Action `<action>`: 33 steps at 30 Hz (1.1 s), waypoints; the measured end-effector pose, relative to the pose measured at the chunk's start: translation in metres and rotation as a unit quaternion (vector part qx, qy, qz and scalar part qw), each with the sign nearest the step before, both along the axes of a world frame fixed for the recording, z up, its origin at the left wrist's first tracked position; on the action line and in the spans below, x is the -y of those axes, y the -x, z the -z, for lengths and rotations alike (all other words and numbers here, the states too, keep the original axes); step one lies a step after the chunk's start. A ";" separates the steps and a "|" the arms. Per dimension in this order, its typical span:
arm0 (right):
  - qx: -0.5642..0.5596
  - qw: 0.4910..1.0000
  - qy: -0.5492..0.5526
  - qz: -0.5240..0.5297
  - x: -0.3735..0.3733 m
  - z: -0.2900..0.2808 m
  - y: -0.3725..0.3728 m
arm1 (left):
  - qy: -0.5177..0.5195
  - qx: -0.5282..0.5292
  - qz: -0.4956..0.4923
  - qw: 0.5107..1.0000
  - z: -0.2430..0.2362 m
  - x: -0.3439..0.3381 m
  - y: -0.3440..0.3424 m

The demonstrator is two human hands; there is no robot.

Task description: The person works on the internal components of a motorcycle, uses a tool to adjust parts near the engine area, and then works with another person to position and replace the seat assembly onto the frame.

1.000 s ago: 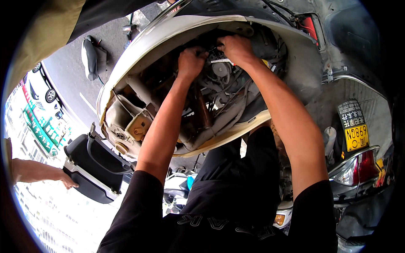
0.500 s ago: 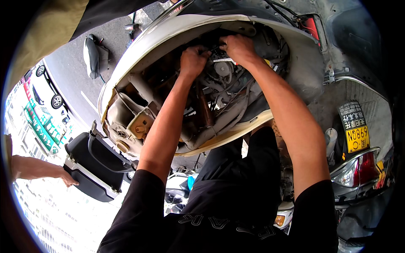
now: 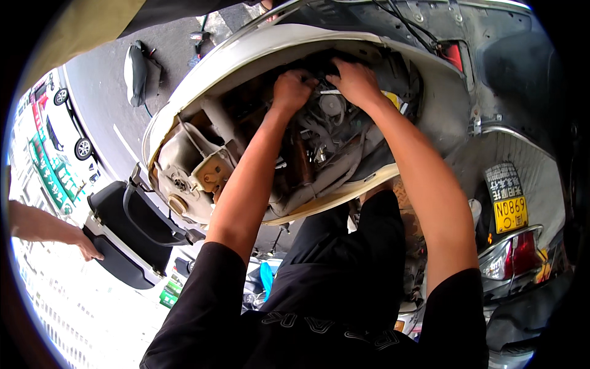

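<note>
Both my hands reach into the open body of a scooter, inside the pale oval rim of its shell. My left hand has its fingers curled at the far side of the engine bay, close to dark hoses. Just to its right, my right hand bends its fingers downward, thumb toward the left hand. Shadow and the hands themselves hide what the fingertips grip. Right below them sits a round grey engine part among cables and pipes. A rusty brown tube runs nearer to me.
A dusty tank fills the bay's left end. At the left, another person's hand touches a black seat-like part. A vehicle with a yellow plate and red tail light stands at the right. A road with cars lies beyond.
The view has shifted slightly, so the scooter sits a little lower and to the right. Both my hands stay in the same part of the bay, the right one slightly nearer to me.
</note>
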State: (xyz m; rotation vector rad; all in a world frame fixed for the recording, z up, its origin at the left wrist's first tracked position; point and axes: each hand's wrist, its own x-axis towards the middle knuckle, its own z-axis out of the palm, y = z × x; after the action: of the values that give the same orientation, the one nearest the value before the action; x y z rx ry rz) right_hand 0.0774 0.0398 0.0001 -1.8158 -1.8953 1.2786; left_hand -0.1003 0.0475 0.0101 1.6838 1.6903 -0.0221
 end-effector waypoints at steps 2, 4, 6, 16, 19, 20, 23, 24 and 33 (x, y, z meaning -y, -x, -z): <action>-0.009 1.000 -0.001 -0.003 0.000 -0.005 0.001 | 0.006 -0.018 0.012 1.000 -0.003 -0.001 -0.001; 0.014 1.000 -0.014 -0.019 0.000 -0.006 0.002 | -0.010 -0.018 0.001 1.000 -0.006 0.000 -0.003; 0.031 0.999 0.012 -0.039 0.000 -0.002 0.002 | 0.023 -0.060 -0.011 0.998 -0.008 0.004 -0.006; 0.039 0.999 -0.003 -0.020 0.001 -0.009 0.003 | 0.003 -0.039 -0.006 0.999 -0.003 0.004 -0.001; 0.046 0.994 0.074 -0.062 0.010 -0.035 -0.021 | 0.031 -0.045 -0.006 0.998 -0.005 0.001 -0.001; 0.037 0.985 0.116 -0.122 0.014 -0.042 -0.030 | 0.035 -0.046 -0.002 0.998 -0.006 0.000 -0.001; 0.041 0.991 0.002 -0.127 0.019 -0.047 -0.028 | 0.035 -0.038 0.006 0.999 -0.008 0.000 -0.003; 0.054 0.989 -0.028 -0.133 0.017 -0.045 -0.025 | 0.039 -0.038 0.007 0.998 -0.010 0.001 -0.002; 0.010 0.940 -0.060 -0.335 -0.001 -0.033 -0.025 | 0.015 -0.040 0.014 0.999 -0.009 0.005 -0.003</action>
State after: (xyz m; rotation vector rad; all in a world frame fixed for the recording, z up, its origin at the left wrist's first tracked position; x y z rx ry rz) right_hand 0.1025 0.0412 0.0327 -1.1477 -2.6618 1.2689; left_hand -0.0975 0.0426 0.0190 1.7036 1.7174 -0.1296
